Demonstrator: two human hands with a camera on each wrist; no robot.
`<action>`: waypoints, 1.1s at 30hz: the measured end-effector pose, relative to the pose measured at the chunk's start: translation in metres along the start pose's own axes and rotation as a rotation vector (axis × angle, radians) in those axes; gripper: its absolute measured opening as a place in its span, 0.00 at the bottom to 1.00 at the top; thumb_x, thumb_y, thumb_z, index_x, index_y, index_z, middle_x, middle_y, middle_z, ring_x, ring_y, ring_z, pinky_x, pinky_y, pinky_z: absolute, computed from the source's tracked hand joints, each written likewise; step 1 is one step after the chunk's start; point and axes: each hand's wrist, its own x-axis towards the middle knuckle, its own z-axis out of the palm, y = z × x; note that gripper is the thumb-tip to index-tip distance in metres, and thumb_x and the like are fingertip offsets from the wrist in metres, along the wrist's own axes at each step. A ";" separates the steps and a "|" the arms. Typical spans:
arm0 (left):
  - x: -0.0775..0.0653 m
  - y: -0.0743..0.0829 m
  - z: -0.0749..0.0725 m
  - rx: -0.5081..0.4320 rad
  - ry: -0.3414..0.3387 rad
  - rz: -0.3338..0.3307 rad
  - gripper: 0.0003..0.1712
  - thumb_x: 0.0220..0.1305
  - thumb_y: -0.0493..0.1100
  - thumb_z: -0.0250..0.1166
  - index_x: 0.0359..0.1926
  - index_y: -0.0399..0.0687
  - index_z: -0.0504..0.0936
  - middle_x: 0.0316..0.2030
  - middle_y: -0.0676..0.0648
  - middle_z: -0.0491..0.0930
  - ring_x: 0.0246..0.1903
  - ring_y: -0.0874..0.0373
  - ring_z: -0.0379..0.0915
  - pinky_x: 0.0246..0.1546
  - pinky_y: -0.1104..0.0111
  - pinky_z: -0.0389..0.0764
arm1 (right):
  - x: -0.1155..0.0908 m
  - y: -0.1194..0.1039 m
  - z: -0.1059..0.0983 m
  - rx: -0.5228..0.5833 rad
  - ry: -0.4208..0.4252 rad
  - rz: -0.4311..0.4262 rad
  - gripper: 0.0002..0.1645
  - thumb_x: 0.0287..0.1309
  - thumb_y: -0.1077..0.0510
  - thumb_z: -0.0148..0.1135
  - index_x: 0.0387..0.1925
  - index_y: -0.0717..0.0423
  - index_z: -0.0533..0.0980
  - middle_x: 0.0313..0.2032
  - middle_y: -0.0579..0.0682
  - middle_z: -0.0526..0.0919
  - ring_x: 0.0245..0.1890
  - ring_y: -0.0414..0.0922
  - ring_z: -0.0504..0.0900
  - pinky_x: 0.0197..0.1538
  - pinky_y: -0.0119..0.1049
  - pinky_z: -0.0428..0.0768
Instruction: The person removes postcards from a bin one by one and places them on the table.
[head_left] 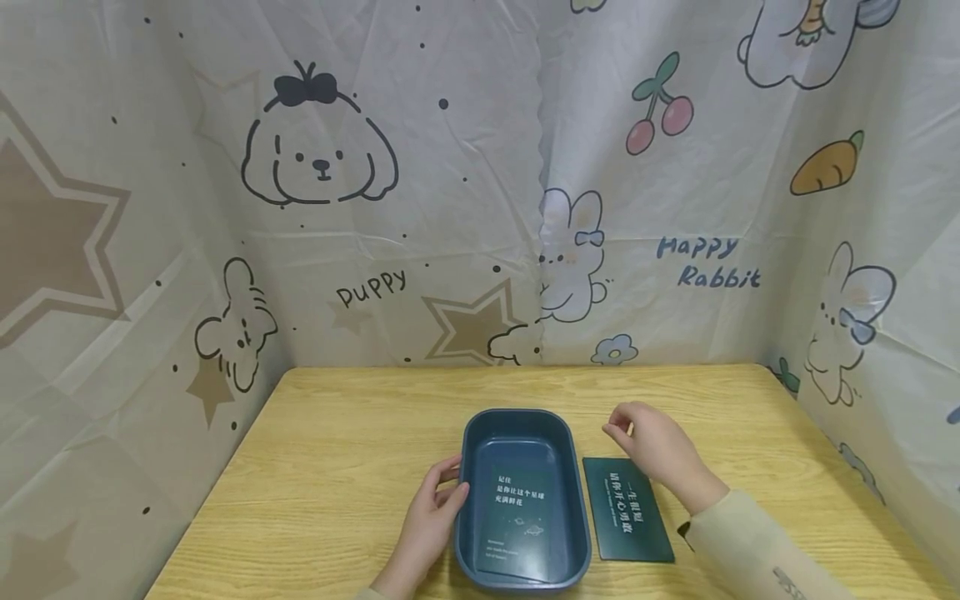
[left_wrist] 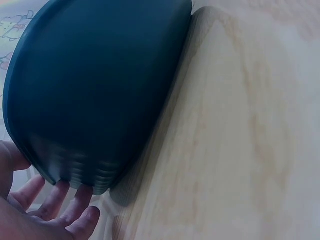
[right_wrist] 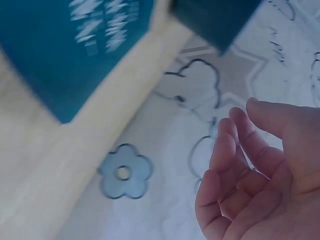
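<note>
Wood-grain tabletop (head_left: 337, 467): left hand (head_left: 437, 504) grips the navy tray (head_left: 517, 425) at nine o'clock, presumably steadying it; a planet-printed card (head_left: 517, 517) lies inside. Right hand (head_left: 660, 454), loosely curled, empty, hovers near the three-o'clock slogan card (head_left: 628, 521).

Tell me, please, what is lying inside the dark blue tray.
Inside the dark blue tray lies a dark green notebook or card bearing white writing and small drawings. The tray bottom beneath it is covered, so I cannot tell whether anything lies under it.
</note>
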 end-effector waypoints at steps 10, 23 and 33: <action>0.000 -0.001 -0.001 -0.009 -0.002 -0.005 0.23 0.68 0.43 0.57 0.63 0.51 0.70 0.56 0.39 0.73 0.52 0.46 0.73 0.52 0.50 0.79 | -0.001 -0.045 -0.001 0.086 0.025 -0.071 0.05 0.55 0.53 0.66 0.27 0.48 0.80 0.25 0.42 0.77 0.22 0.39 0.69 0.26 0.35 0.75; -0.001 0.002 -0.001 -0.011 -0.009 0.009 0.23 0.68 0.43 0.57 0.63 0.50 0.69 0.56 0.38 0.73 0.51 0.46 0.73 0.52 0.50 0.79 | -0.001 -0.075 0.018 0.136 0.032 -0.101 0.03 0.53 0.53 0.68 0.28 0.46 0.81 0.27 0.40 0.77 0.24 0.38 0.70 0.28 0.35 0.76; 0.000 0.001 -0.001 -0.014 -0.014 -0.007 0.23 0.68 0.43 0.57 0.63 0.52 0.69 0.56 0.39 0.73 0.51 0.47 0.73 0.52 0.50 0.79 | -0.004 -0.087 0.035 0.165 -0.023 -0.170 0.05 0.54 0.52 0.67 0.33 0.47 0.82 0.26 0.37 0.77 0.23 0.35 0.69 0.26 0.32 0.75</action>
